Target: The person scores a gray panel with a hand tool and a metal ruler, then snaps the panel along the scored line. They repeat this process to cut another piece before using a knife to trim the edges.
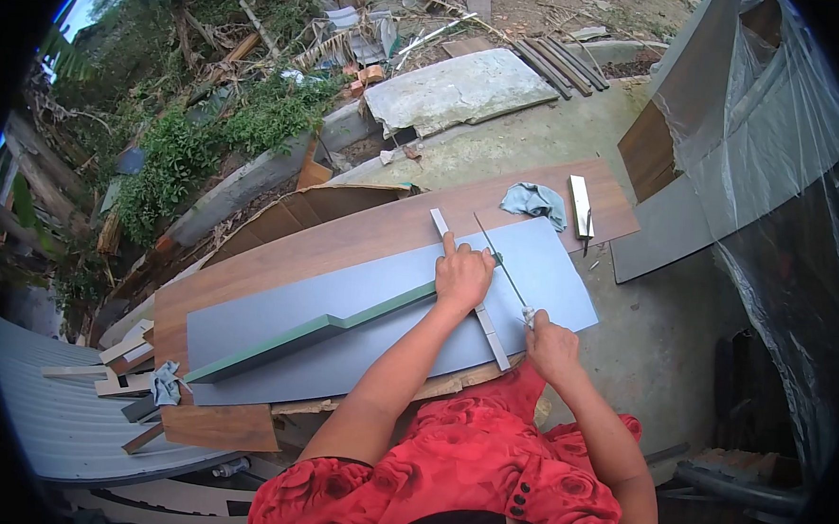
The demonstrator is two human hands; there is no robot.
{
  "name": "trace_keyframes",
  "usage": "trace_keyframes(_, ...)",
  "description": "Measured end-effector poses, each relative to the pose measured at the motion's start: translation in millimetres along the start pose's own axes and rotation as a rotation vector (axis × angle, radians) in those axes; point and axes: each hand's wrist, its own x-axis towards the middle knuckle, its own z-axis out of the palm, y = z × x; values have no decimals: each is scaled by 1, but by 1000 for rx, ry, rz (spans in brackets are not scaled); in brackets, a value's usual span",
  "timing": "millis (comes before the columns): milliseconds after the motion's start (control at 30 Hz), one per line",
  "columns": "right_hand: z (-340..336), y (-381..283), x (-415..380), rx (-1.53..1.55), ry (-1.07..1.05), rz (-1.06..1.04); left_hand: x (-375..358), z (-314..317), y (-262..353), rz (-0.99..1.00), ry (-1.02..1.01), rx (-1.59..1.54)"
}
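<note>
From the head camera, a grey sheet [359,325] lies flat across a long brown board [345,239], its long side running from lower left to upper right, with the person standing at its near edge. The left hand [462,276] rests palm down on the sheet, fingers loosely spread and the index finger stretched forward, pressing on a metal straightedge [470,288] that crosses the sheet from the far edge to the near one. The end of a green level-like bar [311,332] reaches this hand from the left and lies lengthwise along the sheet. The right hand [550,345] sits just to the right of the straightedge at the sheet's near edge, fingers curled tightly around the handle of a small cutting tool [529,315]; the tip is too small to make out. A thin dark line runs on the sheet from this hand toward the far edge, close beside the straightedge. Farther off, on the right end of the brown board, lie a crumpled blue-grey rag [535,202] and a flat metal blade-like piece [581,206], both well apart from the hands. A second rag [165,383] lies near the sheet's left corner.
</note>
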Motion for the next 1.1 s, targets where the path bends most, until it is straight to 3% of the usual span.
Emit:
trace_keyframes(200,5,-32,66,36,91,-80,-1,-1,0,-18,9,37)
trace_keyframes(600,6,14,-36,-47,37,-3,-2,-5,4,-21,-53,-16)
trace_keyframes(800,1,-13,33,-24,24,-38,-4,-2,4,-15,-37,20)
trace_keyframes(867,6,-22,54,26,109,-88,-4,-1,4,-26,-20,2)
trace_keyframes(1100,16,2,5,15,44,-21,-3,-1,4,-43,-64,-15)
